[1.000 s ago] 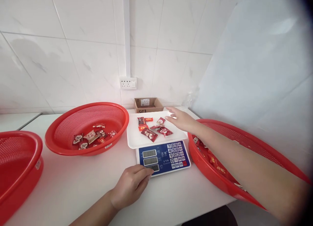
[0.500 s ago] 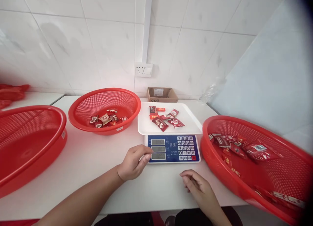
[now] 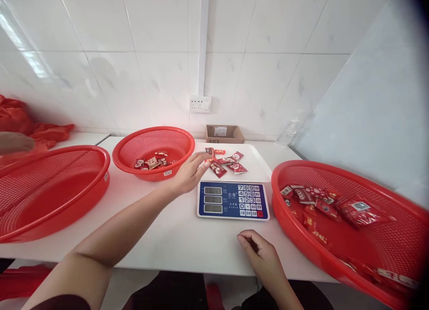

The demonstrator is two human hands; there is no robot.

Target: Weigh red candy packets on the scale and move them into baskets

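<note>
Left hand (image 3: 190, 172) partly spread, fingers forward, thumb a little apart from them, nothing seen in the grip. Right hand (image 3: 261, 254) loosely curled over the front of the white table (image 3: 181, 229); palm side hidden, can't tell if it has anything.

Small red snack packets (image 3: 236, 168) lie in a loose cluster on the left half of the white weighing tray (image 3: 257, 163), behind the price-computing scale's keypad panel (image 3: 233, 200). Left fingertips overlap the nearest orange-red packet (image 3: 210, 160) in view; contact not clear. Display digits (image 3: 213, 191) too faint to read.

My read: weighing step, load on the tray, left hand in position to adjust or take a packet. Next move would call for a light thumb-and-finger pinch on one wrapper, without leaning on the tray, or the reading gets skewed.

More packets sit in the middle red basket (image 3: 122, 163), just beside the left hand, and in the right red basket (image 3: 284, 220).
</note>
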